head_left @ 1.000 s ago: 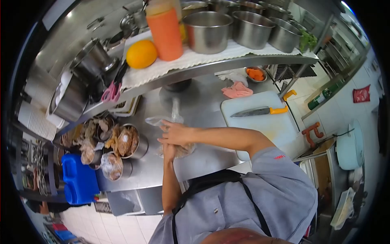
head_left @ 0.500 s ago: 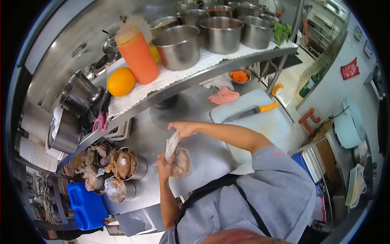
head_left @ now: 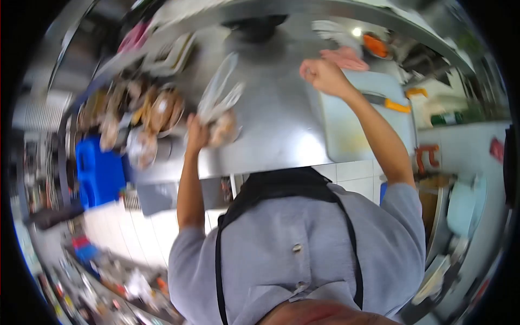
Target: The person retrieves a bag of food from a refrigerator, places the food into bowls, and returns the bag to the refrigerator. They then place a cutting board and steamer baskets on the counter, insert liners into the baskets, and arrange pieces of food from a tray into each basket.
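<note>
The view is blurred by motion. My left hand [head_left: 196,131] grips a clear plastic bag of brownish food [head_left: 221,125] just above the steel counter [head_left: 276,130]; the bag's loose top [head_left: 219,89] stretches up and away from it. My right hand [head_left: 320,75] is raised over the counter with its fingers curled shut, off the bag, next to the white cutting board [head_left: 352,127]. A knife with a yellow handle [head_left: 391,103] lies on that board to the right of my right hand.
Metal tubs with bagged food [head_left: 154,111] stand left of the bag. A blue plastic container [head_left: 96,170] sits further left. A pink cloth [head_left: 344,58] and a small bowl of orange pieces [head_left: 376,46] lie behind the board. The shelf's edge [head_left: 346,8] runs overhead.
My head has tipped down and the view swung sharply. My right hand let go of the bag's top and moved right toward the board; my left hand keeps the bag.
</note>
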Tool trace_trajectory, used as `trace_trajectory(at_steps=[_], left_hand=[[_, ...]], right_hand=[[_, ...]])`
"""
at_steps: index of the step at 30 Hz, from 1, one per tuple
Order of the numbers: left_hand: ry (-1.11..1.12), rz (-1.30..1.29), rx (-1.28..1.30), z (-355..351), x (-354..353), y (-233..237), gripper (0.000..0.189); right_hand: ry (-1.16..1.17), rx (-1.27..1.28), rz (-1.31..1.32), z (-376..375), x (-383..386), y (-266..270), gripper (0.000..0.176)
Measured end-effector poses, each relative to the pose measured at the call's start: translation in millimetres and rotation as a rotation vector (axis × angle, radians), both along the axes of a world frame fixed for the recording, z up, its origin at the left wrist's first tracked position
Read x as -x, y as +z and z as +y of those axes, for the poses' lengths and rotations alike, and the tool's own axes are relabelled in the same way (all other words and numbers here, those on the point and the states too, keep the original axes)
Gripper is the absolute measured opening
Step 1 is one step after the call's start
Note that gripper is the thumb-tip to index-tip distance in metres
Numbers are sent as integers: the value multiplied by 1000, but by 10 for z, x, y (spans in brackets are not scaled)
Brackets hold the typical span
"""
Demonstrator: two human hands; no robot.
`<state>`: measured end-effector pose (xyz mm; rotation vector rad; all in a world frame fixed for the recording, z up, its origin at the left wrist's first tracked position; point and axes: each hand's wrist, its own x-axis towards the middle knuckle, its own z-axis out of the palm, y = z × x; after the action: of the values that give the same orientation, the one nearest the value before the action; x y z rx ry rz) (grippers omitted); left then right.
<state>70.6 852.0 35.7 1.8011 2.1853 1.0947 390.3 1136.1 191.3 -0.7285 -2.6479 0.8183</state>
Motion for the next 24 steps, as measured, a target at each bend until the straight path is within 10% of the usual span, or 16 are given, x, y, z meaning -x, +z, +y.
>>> trace_trajectory(at_steps=[9,13,18,24], left_hand=[[228,-138,-102,231,-575,123,37],[216,9,32,44,-606,316,31],[16,159,-32,2,-639,777,22],[-101,609,159,315,-715,1002,20]], right_hand=[[540,-967,603,-1297,1533,-386,22],[801,-550,-261,-967,1646,-430,26],[880,-234,-312,-598,1352,-449,23],[203,1276,-99,-1070,578,-651,25]])
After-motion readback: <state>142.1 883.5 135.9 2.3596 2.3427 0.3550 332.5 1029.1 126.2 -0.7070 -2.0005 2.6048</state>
